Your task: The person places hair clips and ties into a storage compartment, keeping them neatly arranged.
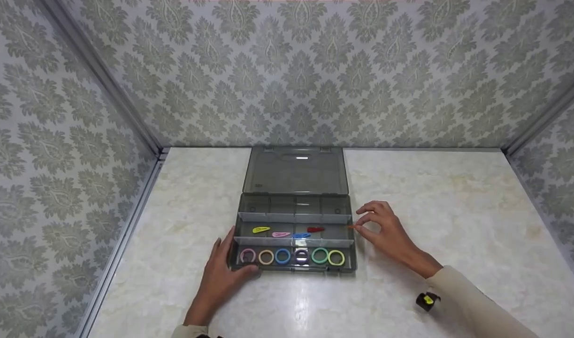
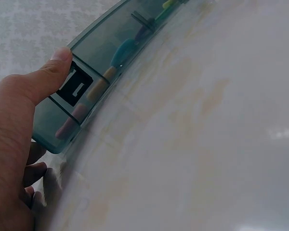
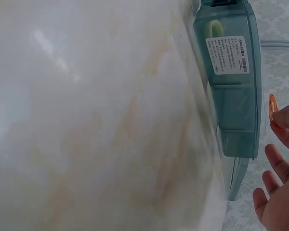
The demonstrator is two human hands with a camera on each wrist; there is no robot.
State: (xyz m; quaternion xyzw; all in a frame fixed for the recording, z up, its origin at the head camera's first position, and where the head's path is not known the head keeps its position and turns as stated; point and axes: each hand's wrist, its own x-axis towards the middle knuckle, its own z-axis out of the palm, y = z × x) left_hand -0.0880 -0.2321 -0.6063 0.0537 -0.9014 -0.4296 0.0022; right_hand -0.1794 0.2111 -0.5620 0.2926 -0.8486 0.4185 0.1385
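A grey see-through plastic organizer box (image 1: 270, 204) lies on the table, its lid (image 1: 296, 172) folded back. My left hand (image 1: 221, 277) holds the box's front left corner, fingers along the left side and thumb (image 2: 50, 74) on the front by the black latch. Beyond the right wall my right hand (image 1: 385, 230) pinches an orange snap hair clip (image 3: 272, 108) between thumb and forefinger. The middle row contains yellow (image 1: 261, 229), pink (image 1: 281, 234), blue (image 1: 301, 235) and red (image 1: 316, 229) hair clips. Several coloured hair ties, one of them green (image 1: 319, 256), line the front row.
A small black object with a yellow mark (image 1: 426, 301) sits on the marbled table (image 1: 432, 188), by the right forearm. Patterned walls (image 1: 301, 75) enclose the back and both sides. A white label (image 3: 228, 55) is stuck on the box's right wall.
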